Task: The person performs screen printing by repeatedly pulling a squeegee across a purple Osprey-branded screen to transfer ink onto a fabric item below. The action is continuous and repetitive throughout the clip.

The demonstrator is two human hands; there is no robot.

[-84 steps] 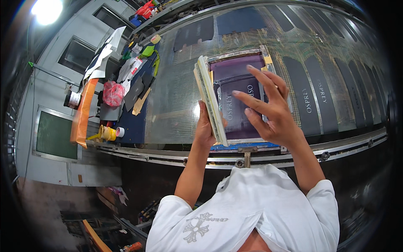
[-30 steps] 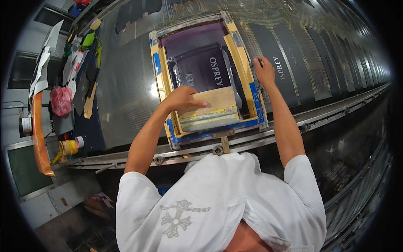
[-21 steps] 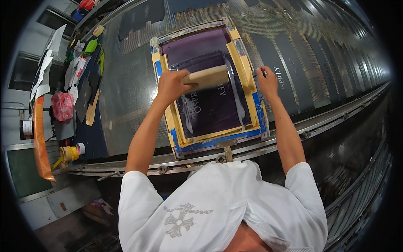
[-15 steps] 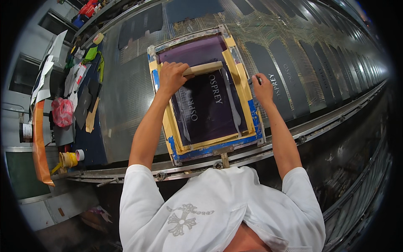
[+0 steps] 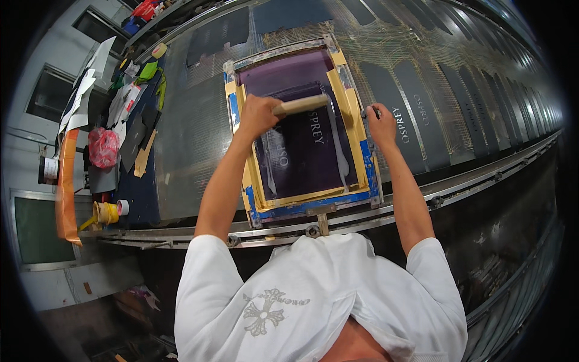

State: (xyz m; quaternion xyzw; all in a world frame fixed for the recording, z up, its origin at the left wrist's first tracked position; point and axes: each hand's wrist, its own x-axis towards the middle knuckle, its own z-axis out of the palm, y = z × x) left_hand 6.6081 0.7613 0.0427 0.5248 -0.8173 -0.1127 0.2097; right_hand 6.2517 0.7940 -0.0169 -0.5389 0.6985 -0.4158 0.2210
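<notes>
My left hand [image 5: 258, 116] is wrapped round the left end of a squeegee [image 5: 304, 105] with a pale wooden handle. The squeegee lies across a dark purple printing screen [image 5: 301, 160], partly covering its light lettering. Grey ink streaks run down the mesh on both sides. Yellow and blue tape lines the screen's frame [image 5: 283, 212], which rests on the long table. Beside the frame's right edge, my right hand [image 5: 382, 123] is closed at a small dark fitting; what its fingers grip is partly hidden.
Dark printed pieces [image 5: 410, 114] lie in a row on the table to the right. At the left are a red plastic bag [image 5: 104, 148], a yellow tape roll [image 5: 107, 212], paper and scraps. A metal rail [image 5: 271, 236] runs along the near edge.
The squeegee has come a little nearer to me across the screen, with my left hand on it. My right hand stays beside the frame. The whole view has shifted slightly.
</notes>
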